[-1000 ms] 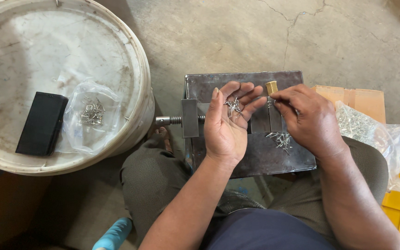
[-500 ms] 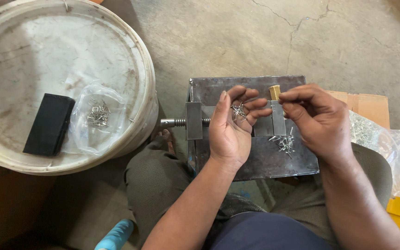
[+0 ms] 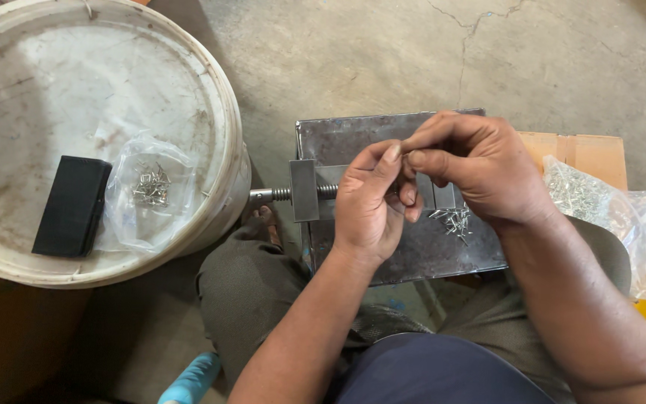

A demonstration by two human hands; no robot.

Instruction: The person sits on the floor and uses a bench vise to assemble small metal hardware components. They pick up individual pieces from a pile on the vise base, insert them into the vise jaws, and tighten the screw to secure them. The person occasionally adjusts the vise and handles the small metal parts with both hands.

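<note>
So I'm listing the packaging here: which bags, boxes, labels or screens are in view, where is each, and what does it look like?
Small clear plastic bag: on the white bucket lid, holding a few small metal pins.
Black box: flat and rectangular, on the lid left of that bag.
Large clear plastic bag: at the right, full of small metal pins, beside the right hand.
Brown cardboard box: under that bag.
No labels or screens visible.

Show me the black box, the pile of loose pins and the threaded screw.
Black box point(image 3: 72, 206), head view, middle of its top.
Loose pins point(image 3: 454, 221), head view, centre of the pile.
Threaded screw point(image 3: 282, 194), head view, its bare shaft.
</note>
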